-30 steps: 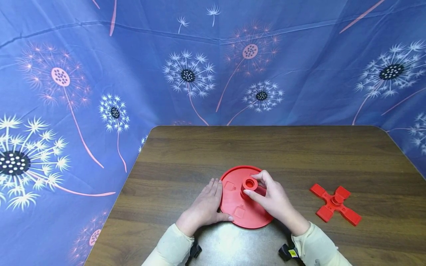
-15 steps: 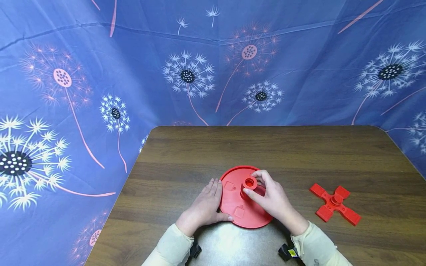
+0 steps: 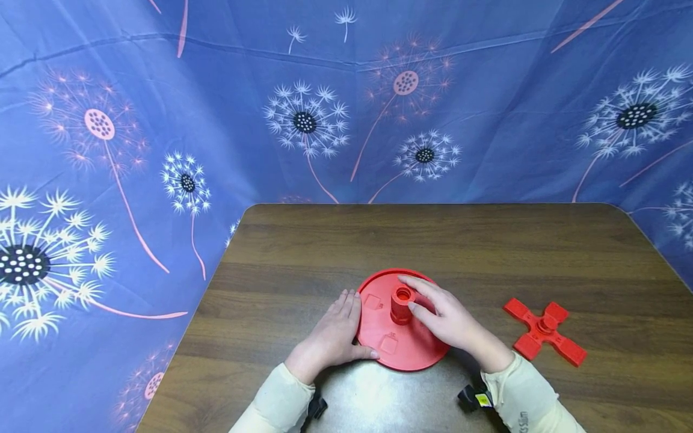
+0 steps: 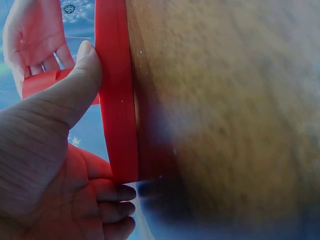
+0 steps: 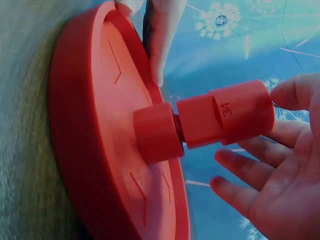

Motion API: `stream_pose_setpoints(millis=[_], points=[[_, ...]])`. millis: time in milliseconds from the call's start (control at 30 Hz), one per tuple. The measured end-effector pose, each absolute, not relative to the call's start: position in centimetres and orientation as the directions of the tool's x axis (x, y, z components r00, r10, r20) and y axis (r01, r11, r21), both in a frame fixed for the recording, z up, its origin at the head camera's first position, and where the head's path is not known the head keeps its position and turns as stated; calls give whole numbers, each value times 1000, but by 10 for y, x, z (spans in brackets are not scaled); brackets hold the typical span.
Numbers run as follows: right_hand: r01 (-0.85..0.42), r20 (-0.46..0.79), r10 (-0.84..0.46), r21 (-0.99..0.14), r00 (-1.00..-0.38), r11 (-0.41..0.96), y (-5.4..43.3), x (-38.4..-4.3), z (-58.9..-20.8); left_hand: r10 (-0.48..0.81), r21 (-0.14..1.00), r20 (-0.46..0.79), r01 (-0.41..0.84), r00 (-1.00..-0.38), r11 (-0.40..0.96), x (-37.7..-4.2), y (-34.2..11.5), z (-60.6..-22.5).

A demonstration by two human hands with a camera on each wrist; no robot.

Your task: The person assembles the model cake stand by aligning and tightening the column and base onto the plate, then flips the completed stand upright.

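A red round plate (image 3: 409, 355) with a raised rim and shallow marked recesses lies on the table. From its middle rises a red stepped cylinder (image 5: 245, 112), marked 34 and hollow at the top, tilted slightly on a short red hub (image 5: 157, 132). My left hand (image 3: 332, 337) rests against the plate's left rim, fingers straight and thumb at the near edge. My right hand (image 3: 449, 316) is spread loosely around the cylinder's right side; in the right wrist view its fingers are apart, and the thumb is at the cylinder's upper end, touching or nearly so.
A red cross-shaped piece (image 3: 547, 328) with a round knob in its centre lies to the right on the wooden table (image 3: 433, 240). Behind the table hangs a blue cloth (image 3: 346, 120) with dandelion prints.
My right hand has loosened its grip on the cylinder and shifted a little to the right, thumb now behind it. The cylinder's top has moved slightly left. The left hand stays put.
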State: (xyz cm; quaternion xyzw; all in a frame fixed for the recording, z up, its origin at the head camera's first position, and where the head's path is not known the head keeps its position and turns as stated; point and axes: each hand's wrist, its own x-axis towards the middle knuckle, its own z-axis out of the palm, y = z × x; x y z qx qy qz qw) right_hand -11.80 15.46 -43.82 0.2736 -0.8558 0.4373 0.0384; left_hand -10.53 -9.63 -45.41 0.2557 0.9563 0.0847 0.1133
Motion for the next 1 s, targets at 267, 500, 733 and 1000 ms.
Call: stream_pose_setpoints(millis=[267,500,733,1000], points=[[-455,267,-417,-764,-869,458,157,-120,-440,512,228,-169,472,-842,852,-106,-97,-455],[-403,269,-345,-817,-899,413,153,-118,-443,505,235,-182,461,-844,856,-106,-96,-455],[-366,264,-275,-816,-925,448,148,-115,-446,506,237,-174,463,-845,854,-106,-97,-456],[-385,320,-214,-783,-923,489,143,-111,-451,514,231,-157,475,-843,849,-107,-97,-455]])
